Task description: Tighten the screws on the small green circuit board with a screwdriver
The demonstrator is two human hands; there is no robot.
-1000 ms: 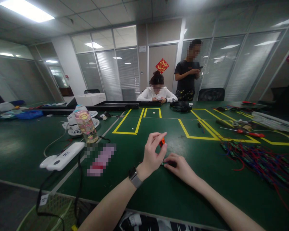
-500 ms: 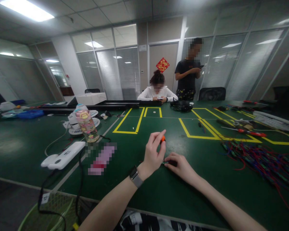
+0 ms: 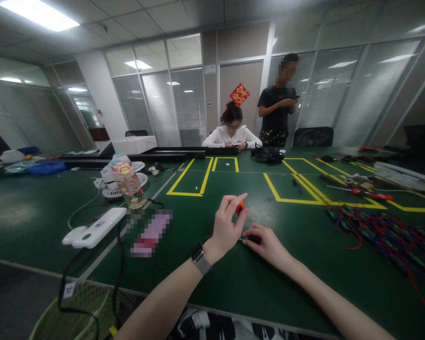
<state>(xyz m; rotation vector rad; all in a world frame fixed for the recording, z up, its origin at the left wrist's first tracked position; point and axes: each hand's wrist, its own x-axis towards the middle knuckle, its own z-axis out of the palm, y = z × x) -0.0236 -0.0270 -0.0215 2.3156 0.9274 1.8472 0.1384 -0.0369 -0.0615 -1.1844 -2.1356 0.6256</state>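
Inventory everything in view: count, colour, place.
orange object: 1, orange, centre
small part: 1, green, centre
wires: many, red and blue, right
screwdriver: at least 1, red, right
keyboard: 1, white, far right
bottle: 1, pink, left
device: 1, white, left
box: 1, white, back left
basket: 1, green, lower left
tape: several, yellow, table
people: 2, white and black tops, back
table: 1, green, centre
watch: 1, grey, lower centre
left hand: 1, bare, around orange object
right hand: 1, bare, at small part
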